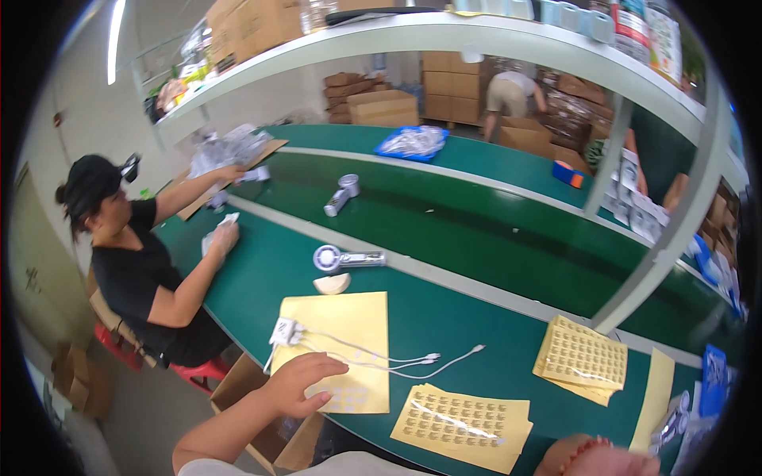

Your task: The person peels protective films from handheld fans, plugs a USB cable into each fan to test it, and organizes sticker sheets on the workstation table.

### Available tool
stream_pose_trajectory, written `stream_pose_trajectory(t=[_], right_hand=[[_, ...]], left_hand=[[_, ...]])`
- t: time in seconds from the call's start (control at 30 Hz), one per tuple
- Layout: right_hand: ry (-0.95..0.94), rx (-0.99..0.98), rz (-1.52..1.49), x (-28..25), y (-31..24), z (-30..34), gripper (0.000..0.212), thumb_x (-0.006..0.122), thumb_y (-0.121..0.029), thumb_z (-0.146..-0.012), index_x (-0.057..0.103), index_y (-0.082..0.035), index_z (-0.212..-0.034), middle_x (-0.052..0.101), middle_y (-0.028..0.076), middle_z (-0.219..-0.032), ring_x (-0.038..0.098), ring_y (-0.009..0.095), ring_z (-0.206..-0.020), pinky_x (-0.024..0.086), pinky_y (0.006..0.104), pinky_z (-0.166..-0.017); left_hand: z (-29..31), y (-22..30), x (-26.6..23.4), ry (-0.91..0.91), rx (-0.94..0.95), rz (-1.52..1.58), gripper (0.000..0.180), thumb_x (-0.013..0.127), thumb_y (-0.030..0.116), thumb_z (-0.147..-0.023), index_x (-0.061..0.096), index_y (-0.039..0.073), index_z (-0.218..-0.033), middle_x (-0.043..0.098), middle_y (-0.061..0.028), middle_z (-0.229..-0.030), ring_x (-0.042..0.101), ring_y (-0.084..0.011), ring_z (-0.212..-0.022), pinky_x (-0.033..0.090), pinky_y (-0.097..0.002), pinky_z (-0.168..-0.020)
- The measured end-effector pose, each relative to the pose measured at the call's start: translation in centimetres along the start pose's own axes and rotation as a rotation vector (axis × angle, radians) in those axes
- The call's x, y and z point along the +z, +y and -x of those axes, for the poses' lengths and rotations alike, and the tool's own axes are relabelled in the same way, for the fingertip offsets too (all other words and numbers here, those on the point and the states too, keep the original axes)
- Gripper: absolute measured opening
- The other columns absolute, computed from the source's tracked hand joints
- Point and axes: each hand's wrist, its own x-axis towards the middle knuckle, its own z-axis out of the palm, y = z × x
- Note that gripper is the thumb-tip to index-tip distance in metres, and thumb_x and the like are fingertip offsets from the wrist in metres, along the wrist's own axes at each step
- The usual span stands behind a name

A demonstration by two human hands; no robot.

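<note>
My left hand [305, 385] hovers at or rests on a yellow backing sheet [365, 317], its fingers apart and nothing in them. White charging cables [409, 362], bundled at a white tag [284, 332], lie across that sheet just beyond the fingers. At the lower right edge my right hand [615, 460], with a red bead bracelet at the wrist, is blurred and its fingers cannot be made out. Between my hands is a stack of yellow sticker sheets [460, 424]. Farther off lie a small handheld fan [349, 259] and a cream half-round piece [332, 283].
A second sticker stack [579, 357] sits by the shelf post [667, 246]. Bagged items [675, 420] and a blue packet [714, 381] lie at the right. A co-worker [135, 262] sits at the left. More fans [341, 194] lie on the dark green middle strip.
</note>
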Motion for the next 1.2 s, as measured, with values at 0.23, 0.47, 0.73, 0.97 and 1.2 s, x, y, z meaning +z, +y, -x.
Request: stream_pose_trajectory(t=[0.23, 0.47, 0.73, 0.97, 1.2], right_hand=[[-0.75, 0.95, -0.043, 2.5, 1.5, 2.1, 0.058, 0.06, -0.056, -0.075, 0.052, -0.005, -0.101, 0.049, 0.014, -0.1, 0.053, 0.022, -0.081, 0.046, 0.0306, -0.066], [-0.601, 1.231, -0.973, 3.7, -0.4, -1.7, 0.059, 0.045, -0.043, -0.089, 0.03, -0.009, -0.136, 0.045, 0.022, -0.126, 0.037, 0.04, -0.123, 0.017, 0.0586, -0.101], [-0.367, 1.39, -1.268, 2.8, -1.9, -1.0, 0.061, 0.043, -0.048, -0.088, 0.036, -0.01, -0.135, 0.048, 0.023, -0.125, 0.037, 0.04, -0.124, -0.001, 0.0665, -0.098], [-0.361, 1.401, -1.268, 3.2, -0.5, 0.0, 0.06, 0.043, -0.048, -0.088, 0.037, -0.01, -0.134, 0.05, 0.022, -0.124, 0.039, 0.041, -0.122, -0.002, 0.0714, -0.093], [-0.422, 1.369, -1.201, 3.0, 0.2, 0.2, 0.056, 0.042, -0.046, -0.09, 0.038, -0.01, -0.134, 0.054, 0.018, -0.12, 0.044, 0.038, -0.119, 0.002, 0.0729, -0.093]], left_hand=[[-8.7, 5.6, -2.9, -0.052, 0.425, 0.363, 0.071, 0.03, 0.061, -0.086, 0.052, 0.0, -0.115, 0.056, -0.017, -0.114, 0.054, -0.0329, -0.103, 0.043, -0.0408, -0.086], [-11.8, 12.9, -1.5, -0.336, 0.863, 1.424, 0.058, 0.05, 0.041, -0.087, 0.044, -0.002, -0.126, 0.053, -0.0289, -0.113, 0.047, -0.0426, -0.112, 0.036, -0.0469, -0.095], [-11.8, 12.3, -1.6, -0.275, 0.851, 1.622, 0.052, 0.039, 0.037, -0.093, 0.038, 0.003, -0.132, 0.054, -0.0195, -0.119, 0.051, -0.0362, -0.112, 0.024, -0.048, -0.103], [-13.3, 11.2, -1.3, -0.196, 0.908, 1.456, 0.045, 0.039, 0.028, -0.095, 0.036, 0.002, -0.131, 0.056, -0.0185, -0.117, 0.054, -0.0337, -0.109, 0.031, -0.045, -0.1], [-13.0, 10.9, -1.7, -0.203, 0.837, 1.372, 0.043, 0.039, 0.026, -0.095, 0.037, 0.001, -0.13, 0.058, -0.0191, -0.112, 0.057, -0.0341, -0.104, 0.035, -0.0435, -0.098]])
